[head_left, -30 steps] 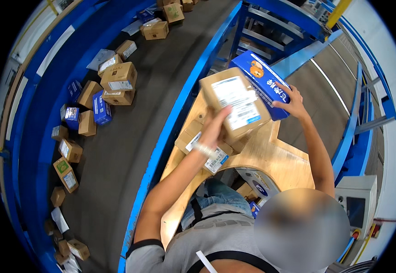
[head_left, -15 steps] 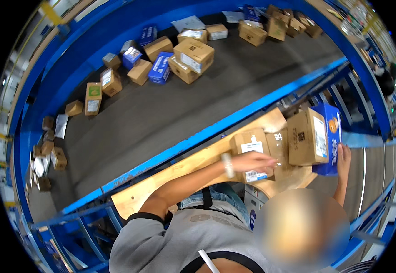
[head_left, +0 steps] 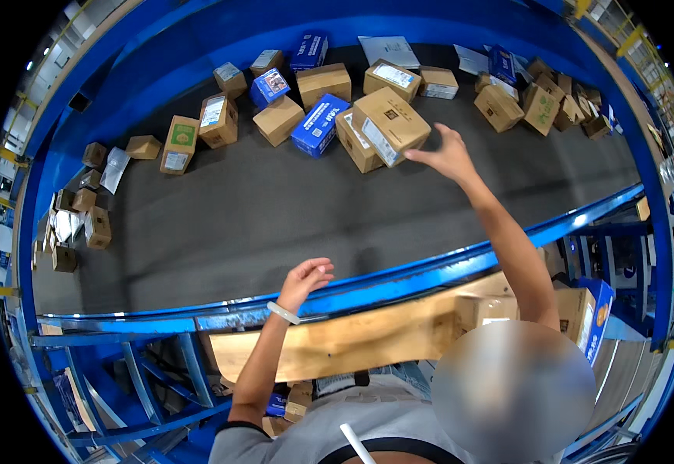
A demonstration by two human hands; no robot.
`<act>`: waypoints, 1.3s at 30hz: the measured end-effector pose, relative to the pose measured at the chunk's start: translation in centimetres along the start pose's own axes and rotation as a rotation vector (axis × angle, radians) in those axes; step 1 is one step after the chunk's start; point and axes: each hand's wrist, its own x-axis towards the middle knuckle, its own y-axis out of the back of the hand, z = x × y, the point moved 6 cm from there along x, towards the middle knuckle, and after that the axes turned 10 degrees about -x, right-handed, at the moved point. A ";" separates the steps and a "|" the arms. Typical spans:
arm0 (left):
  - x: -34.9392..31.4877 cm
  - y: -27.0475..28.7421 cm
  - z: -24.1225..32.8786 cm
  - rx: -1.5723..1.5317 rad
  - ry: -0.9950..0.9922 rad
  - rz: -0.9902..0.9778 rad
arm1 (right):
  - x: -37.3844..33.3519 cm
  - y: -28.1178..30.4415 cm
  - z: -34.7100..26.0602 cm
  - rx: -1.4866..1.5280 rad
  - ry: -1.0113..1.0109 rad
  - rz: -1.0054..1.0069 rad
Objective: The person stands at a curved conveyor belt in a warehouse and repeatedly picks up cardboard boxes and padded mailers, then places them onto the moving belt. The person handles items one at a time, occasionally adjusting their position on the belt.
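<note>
My right hand (head_left: 447, 155) reaches across the dark belt to a brown cardboard box (head_left: 391, 124) with a white label on its side. Its thumb and fingers are spread at the box's right corner; I cannot tell whether they touch it. That box leans on another brown carton (head_left: 359, 143), beside a blue box (head_left: 321, 125). Above the near blue rail (head_left: 376, 284) is my left hand (head_left: 306, 280), with a pale band at the wrist, fingers loosely bent and nothing in them.
Several more cartons and flat white parcels (head_left: 388, 52) line the belt's (head_left: 252, 209) far side. A wooden board (head_left: 329, 340) lies between me and the rail. On its right end are a brown box (head_left: 485, 309) and, farther right, a carton (head_left: 575, 311) against a blue box (head_left: 600, 309).
My right hand has left the blue box at the right and reached over the belt. My left hand has moved off the boxes on the board, leftward to the rail. The view has turned.
</note>
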 end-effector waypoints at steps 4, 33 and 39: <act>7.7 1.4 0.6 -0.003 -0.055 0.048 | 12.5 -8.6 0.6 -0.470 -0.086 -0.077; 40.6 -0.2 4.9 1.596 -0.539 0.472 | -31.5 23.0 17.7 -0.231 -0.641 0.074; 33.2 -4.2 0.2 1.575 -0.342 0.378 | -45.7 18.4 21.8 -0.650 -0.794 0.250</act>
